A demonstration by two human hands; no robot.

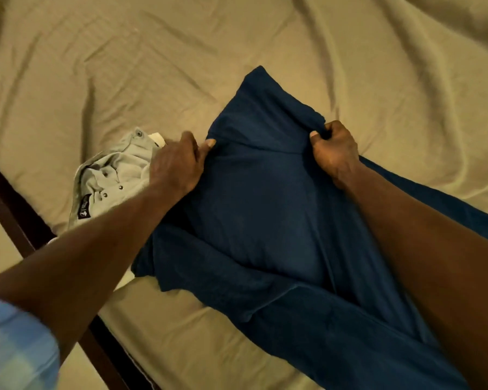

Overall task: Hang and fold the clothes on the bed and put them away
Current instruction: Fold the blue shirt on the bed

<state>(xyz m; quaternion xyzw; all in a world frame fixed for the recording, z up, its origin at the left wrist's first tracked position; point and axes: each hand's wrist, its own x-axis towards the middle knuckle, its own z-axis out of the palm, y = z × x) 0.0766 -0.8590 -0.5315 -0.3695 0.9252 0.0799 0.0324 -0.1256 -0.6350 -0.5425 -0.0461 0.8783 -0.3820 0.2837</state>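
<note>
Your two hands are holding the blue cloth [254, 209], which lies on the tan sheet [124, 66] of the bed, right in front of you. Your left hand [178, 164] pinches its left edge, with the thumb and curled fingers squeezed on the fabric. Your right hand [333, 150] is a tight fist around the right edge, with a bunch of blue fabric inside it. The cloth is pulled up a little between your hands, and its far corner points away from you. The rest of it runs back under your right arm. A grey cloth [110, 178] with small buttons sits crumpled just beside the blue one, on the left, near the dark bed frame [14, 220]. Your left arm has a blue checked sleeve [14, 347].
</note>
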